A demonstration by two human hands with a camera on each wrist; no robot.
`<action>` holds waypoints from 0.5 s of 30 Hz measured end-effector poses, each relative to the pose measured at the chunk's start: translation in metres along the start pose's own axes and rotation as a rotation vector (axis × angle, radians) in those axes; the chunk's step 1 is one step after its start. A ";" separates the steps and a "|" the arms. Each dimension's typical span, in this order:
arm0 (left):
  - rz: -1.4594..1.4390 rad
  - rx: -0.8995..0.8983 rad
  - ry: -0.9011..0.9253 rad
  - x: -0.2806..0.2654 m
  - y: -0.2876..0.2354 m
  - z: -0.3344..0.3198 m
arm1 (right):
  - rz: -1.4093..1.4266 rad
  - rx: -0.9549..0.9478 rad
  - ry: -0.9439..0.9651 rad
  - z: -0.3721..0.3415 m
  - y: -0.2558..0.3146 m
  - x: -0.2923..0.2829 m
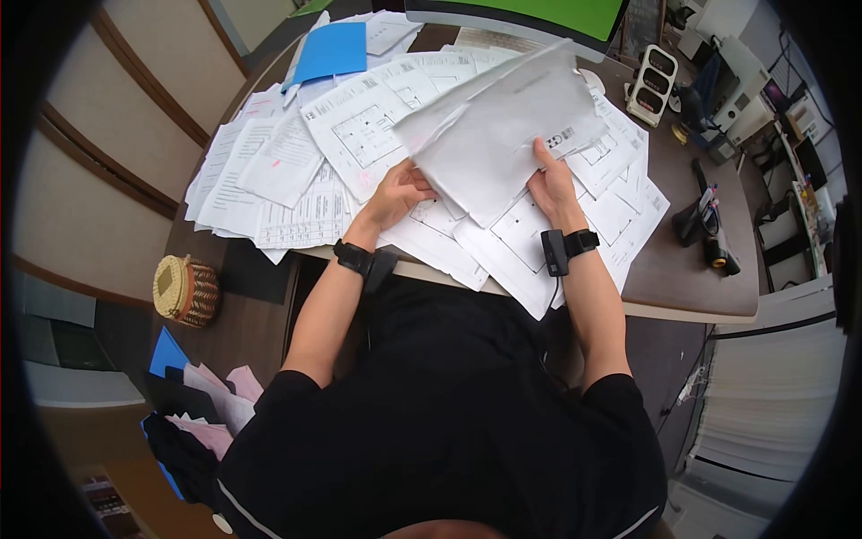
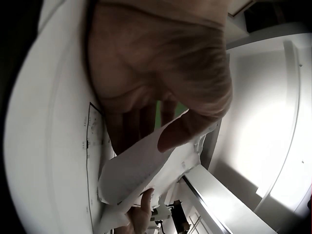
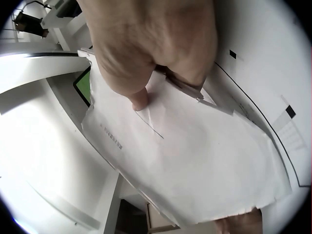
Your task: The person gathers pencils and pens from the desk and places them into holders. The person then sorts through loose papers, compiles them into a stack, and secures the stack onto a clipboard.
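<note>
A loose stack of white paper sheets [image 1: 503, 144] is tilted up over the desk, its upper face mostly blank with some print near the right end. My right hand [image 1: 554, 189] grips its right side, thumb [image 3: 140, 100] on the top face and fingers underneath. At the lower left edge, my left hand [image 1: 400, 193] pinches the sheets, which pass between its thumb [image 2: 178, 134] and fingers in the left wrist view. Beneath lie printed floor plan drawings [image 1: 364, 135], spread in overlapping layers and partly hidden by the held stack.
Text pages [image 1: 238, 180] and a blue folder [image 1: 330, 51] cover the desk's left side. A monitor [image 1: 530, 16] stands at the back. On the right are a white three-slot holder [image 1: 653, 85] and a pen holder [image 1: 696, 220]. A woven basket [image 1: 187, 292] sits lower left.
</note>
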State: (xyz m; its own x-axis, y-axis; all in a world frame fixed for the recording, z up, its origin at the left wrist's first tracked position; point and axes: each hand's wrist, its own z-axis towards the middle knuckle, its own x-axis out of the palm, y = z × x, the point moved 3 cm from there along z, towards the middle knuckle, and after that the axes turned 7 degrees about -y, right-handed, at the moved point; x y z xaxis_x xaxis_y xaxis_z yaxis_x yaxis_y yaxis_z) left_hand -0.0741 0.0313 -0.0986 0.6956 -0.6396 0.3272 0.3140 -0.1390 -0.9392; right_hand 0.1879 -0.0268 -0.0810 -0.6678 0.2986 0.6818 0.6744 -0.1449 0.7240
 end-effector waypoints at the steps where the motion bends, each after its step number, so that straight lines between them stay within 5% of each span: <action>1: -0.132 0.027 0.048 0.003 -0.003 0.001 | 0.034 0.001 0.000 0.001 0.002 -0.002; 6: -0.232 0.093 0.040 0.009 -0.017 -0.004 | 0.043 -0.052 -0.095 0.004 0.002 -0.012; 9: -0.369 0.135 -0.131 0.002 -0.038 -0.004 | 0.007 -0.026 -0.095 0.010 0.003 -0.018; 11: -0.120 0.208 -0.378 -0.014 -0.061 -0.016 | -0.064 -0.004 -0.123 0.008 -0.001 -0.022; 15: 0.741 0.169 -0.555 -0.060 -0.108 -0.035 | -0.040 0.043 -0.080 0.006 0.004 -0.017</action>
State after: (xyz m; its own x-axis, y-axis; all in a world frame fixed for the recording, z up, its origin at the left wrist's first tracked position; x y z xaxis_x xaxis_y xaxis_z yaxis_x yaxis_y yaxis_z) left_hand -0.1729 0.0582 -0.0208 0.9506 -0.0632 -0.3039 -0.2725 0.2988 -0.9146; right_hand 0.2033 -0.0270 -0.0904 -0.6681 0.3780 0.6409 0.6621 -0.0911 0.7438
